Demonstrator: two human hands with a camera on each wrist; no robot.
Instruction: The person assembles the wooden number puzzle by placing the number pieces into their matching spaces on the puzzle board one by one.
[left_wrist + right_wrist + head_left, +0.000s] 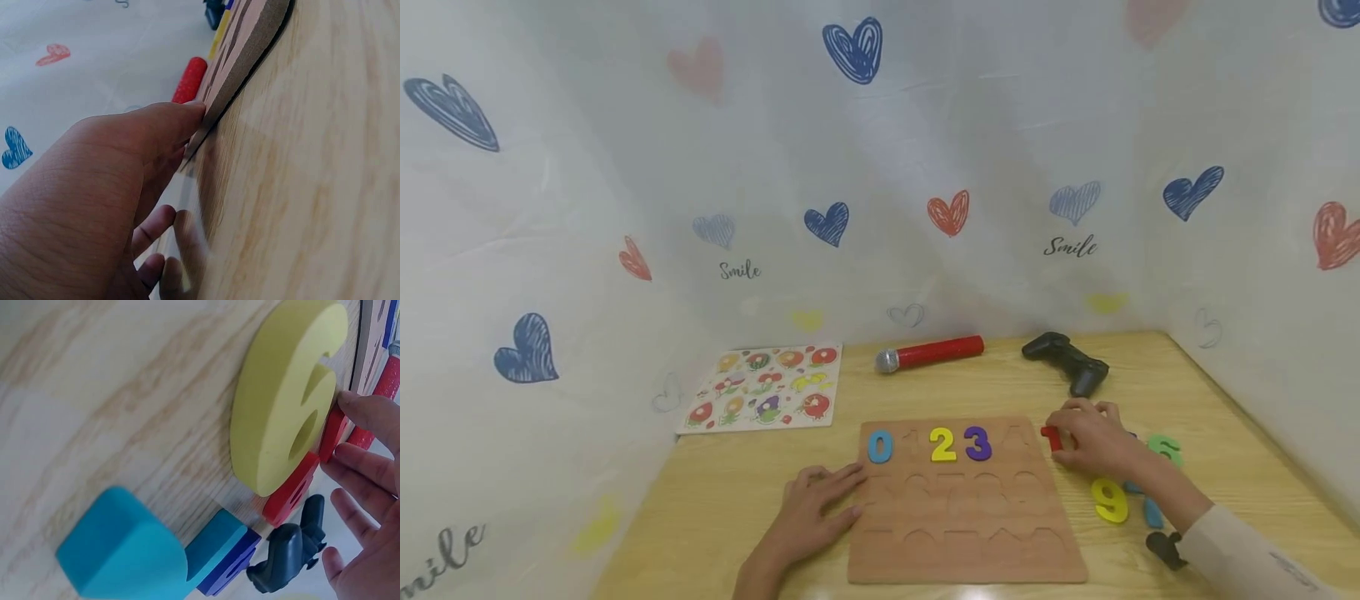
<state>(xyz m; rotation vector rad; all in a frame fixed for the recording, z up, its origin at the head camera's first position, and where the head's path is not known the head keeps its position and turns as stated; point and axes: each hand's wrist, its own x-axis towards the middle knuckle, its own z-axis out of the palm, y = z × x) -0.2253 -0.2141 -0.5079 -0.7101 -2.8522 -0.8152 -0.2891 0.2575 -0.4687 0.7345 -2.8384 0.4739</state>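
Observation:
A brown number puzzle board lies on the table with a blue 0, a yellow 2 and a purple 3 in its top row. Fingers of my left hand touch the board's left edge, fairly straight. Just past the board's right edge, my right hand pinches a red number 1 between thumb and fingers. Near that hand lie a yellow 9, a green 6 and, in the right wrist view, another red number and a blue piece.
A red microphone and a black game controller lie along the back. At the back left is a white fruit-picture board. A small black object sits by the right sleeve. Heart-printed curtains enclose the wooden table.

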